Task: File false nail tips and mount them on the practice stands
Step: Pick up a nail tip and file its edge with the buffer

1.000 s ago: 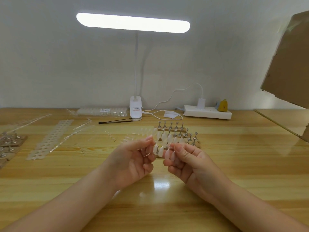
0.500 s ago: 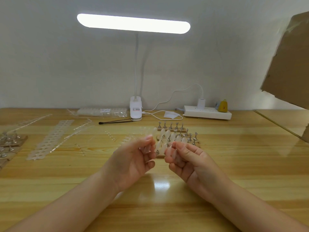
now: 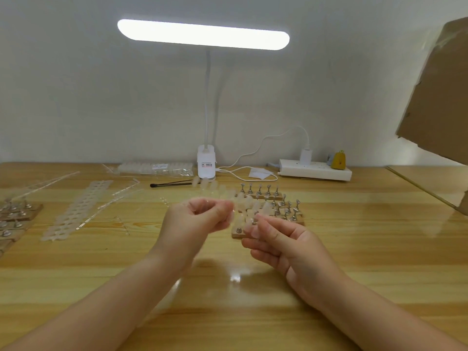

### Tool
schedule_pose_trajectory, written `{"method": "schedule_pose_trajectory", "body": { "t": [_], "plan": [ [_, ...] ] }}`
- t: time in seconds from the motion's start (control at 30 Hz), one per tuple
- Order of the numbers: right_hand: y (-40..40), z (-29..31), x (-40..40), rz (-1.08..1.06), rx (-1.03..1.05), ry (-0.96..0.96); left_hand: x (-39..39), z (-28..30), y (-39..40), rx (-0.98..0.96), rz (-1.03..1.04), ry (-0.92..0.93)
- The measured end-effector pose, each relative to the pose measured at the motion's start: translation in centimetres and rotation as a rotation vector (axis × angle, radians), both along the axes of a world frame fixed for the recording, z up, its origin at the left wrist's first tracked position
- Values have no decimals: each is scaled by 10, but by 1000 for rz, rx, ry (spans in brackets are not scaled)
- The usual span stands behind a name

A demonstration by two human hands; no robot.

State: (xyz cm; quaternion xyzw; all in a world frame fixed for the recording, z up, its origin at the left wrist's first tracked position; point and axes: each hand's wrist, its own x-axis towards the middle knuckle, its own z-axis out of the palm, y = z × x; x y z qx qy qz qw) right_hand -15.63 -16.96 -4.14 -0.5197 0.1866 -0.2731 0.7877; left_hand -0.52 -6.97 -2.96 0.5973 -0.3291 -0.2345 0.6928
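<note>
My left hand point(image 3: 200, 219) is curled and grips one end of a translucent strip of false nail tips point(image 3: 212, 188), which is blurred and points up and away from me. To its right, my right hand point(image 3: 276, 239) pinches a single pale nail tip point(image 3: 250, 225) between thumb and forefinger. Just behind both hands are the practice stands point(image 3: 286, 214): small wooden bases with metal holders. Several of the nearer holders carry mounted nail tips point(image 3: 249, 207); the back row point(image 3: 259, 192) is bare.
More stands point(image 3: 17, 216) sit at the left edge of the wooden table point(image 3: 354, 249), beside empty tip strips point(image 3: 76, 209). At the back are a bag of tips point(image 3: 154, 168), a thin black tool point(image 3: 172, 184), the lamp base point(image 3: 206, 163) and a power strip point(image 3: 314, 169). A cardboard box point(image 3: 435, 97) overhangs the right.
The hands, close together before, have come apart: my left hand has swung up and left with the strip, and my right hand has dropped slightly with a tip in its fingers.
</note>
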Motion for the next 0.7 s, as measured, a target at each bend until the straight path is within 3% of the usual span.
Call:
{"method": "schedule_pose_trajectory", "body": {
  "t": [0.07,0.2,0.37,0.5,0.6,0.7],
  "plan": [
    [-2,2,-1,-34,-37,18,18,6,2,62,163,-52],
    [-10,4,-5,-95,-152,76,68,5,13,267,397,-336],
    [-16,6,-10,-141,-262,84,102,-17,22,437,487,-456],
    [-28,9,-16,-229,-379,116,111,-28,26,644,547,-718],
    [-42,7,-20,-383,-585,185,113,-30,26,705,607,-808],
    [-58,3,-27,-503,-1042,468,108,-27,23,573,609,-813]
  ]
}}
